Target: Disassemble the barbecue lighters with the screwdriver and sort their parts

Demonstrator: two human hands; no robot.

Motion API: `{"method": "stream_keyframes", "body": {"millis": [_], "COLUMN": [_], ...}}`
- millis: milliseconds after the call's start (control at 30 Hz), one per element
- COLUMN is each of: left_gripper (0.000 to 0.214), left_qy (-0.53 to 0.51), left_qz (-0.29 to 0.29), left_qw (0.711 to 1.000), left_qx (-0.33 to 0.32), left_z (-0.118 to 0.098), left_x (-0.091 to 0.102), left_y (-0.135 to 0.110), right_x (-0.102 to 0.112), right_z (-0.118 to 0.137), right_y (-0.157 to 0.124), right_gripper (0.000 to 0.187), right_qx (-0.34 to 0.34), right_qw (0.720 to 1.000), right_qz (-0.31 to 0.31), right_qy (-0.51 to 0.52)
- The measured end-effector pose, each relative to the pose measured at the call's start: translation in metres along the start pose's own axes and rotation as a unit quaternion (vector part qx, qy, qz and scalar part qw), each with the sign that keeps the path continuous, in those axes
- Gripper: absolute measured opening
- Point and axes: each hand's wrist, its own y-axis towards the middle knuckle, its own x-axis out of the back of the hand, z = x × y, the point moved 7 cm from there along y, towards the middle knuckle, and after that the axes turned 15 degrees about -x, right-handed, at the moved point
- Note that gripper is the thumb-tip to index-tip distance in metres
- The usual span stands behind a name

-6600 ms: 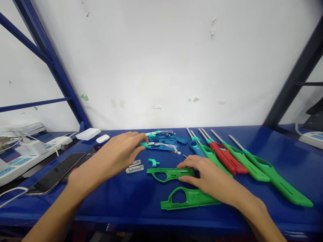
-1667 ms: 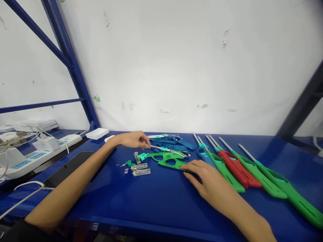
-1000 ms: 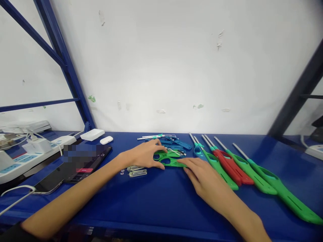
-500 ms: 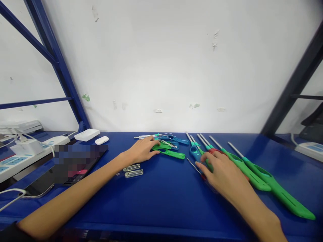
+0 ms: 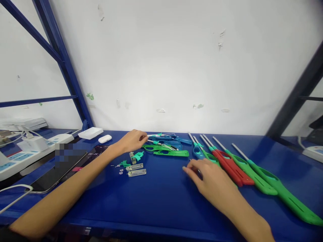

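My left hand [image 5: 131, 141] reaches to the back of the blue shelf [image 5: 161, 198], fingers pinched on the end of a thin metal tube [image 5: 154, 135] with a teal collar. Just right of it lie two green lighter shell halves [image 5: 171, 153] and blue shell parts [image 5: 176, 139]. Small teal triggers [image 5: 138, 155] and two clear fuel tanks [image 5: 136, 172] lie in front of that hand. My right hand [image 5: 209, 178] rests palm down with fingers curled beside the blue lighter [image 5: 197, 151]. What its fingers cover is hidden.
A row of assembled long lighters lies at right: green [image 5: 210, 156], red [image 5: 228, 164], two more green [image 5: 254, 171]. At left are a phone [image 5: 58, 169], a white earbud case [image 5: 104, 138], a white box [image 5: 90, 132] and power strips [image 5: 15, 158]. Blue rack posts flank the shelf.
My left hand left the green shell halves, uncovering the triggers, and moved back to pinch the metal tube. My right hand slid left and nearer, off the red and green lighters.
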Motion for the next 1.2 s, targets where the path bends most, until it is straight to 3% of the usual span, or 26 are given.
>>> {"method": "stream_keyframes", "body": {"millis": [133,233,400,600,800,867,967,1100,1200], "left_gripper": [0.032,0.032,0.031,0.03,0.029,0.028,0.021,0.034,0.034], "left_qy": [0.015,0.03,0.053,0.067,0.082,0.093,0.111,0.123,0.123], "left_qz": [0.004,0.0,-0.006,-0.018,-0.052,-0.078,-0.125,-0.208,-0.27], "left_qw": [1.0,0.999,0.999,0.997,0.993,0.99,0.978,0.949,0.929], "left_qx": [0.009,0.015,0.008,-0.023,-0.059,-0.078,-0.127,-0.204,-0.223], "left_z": [0.002,0.003,-0.002,-0.012,-0.022,-0.036,-0.076,-0.151,-0.191], "left_x": [-0.001,0.0,0.004,0.005,0.011,0.016,0.025,0.026,0.02], "left_y": [-0.002,-0.002,-0.004,-0.009,-0.008,-0.011,-0.025,-0.067,-0.103], "right_x": [0.011,0.008,0.001,0.0,-0.001,-0.002,-0.008,-0.023,-0.022], "right_z": [-0.039,-0.057,-0.052,-0.041,-0.047,-0.044,-0.034,-0.026,-0.037], "right_y": [0.005,0.005,0.005,0.005,0.018,0.026,0.039,0.053,0.056], "right_gripper": [0.032,0.031,0.03,0.041,0.033,0.031,0.031,0.031,0.026], "right_qx": [-0.09,-0.117,-0.131,-0.128,-0.13,-0.124,-0.12,-0.113,-0.09], "right_qw": [0.991,0.982,0.977,0.981,0.979,0.974,0.963,0.958,0.972], "right_qz": [-0.08,-0.093,-0.084,-0.06,0.01,0.039,0.069,0.083,0.052], "right_qy": [-0.058,-0.118,-0.148,-0.133,-0.159,-0.185,-0.233,-0.248,-0.213]}}
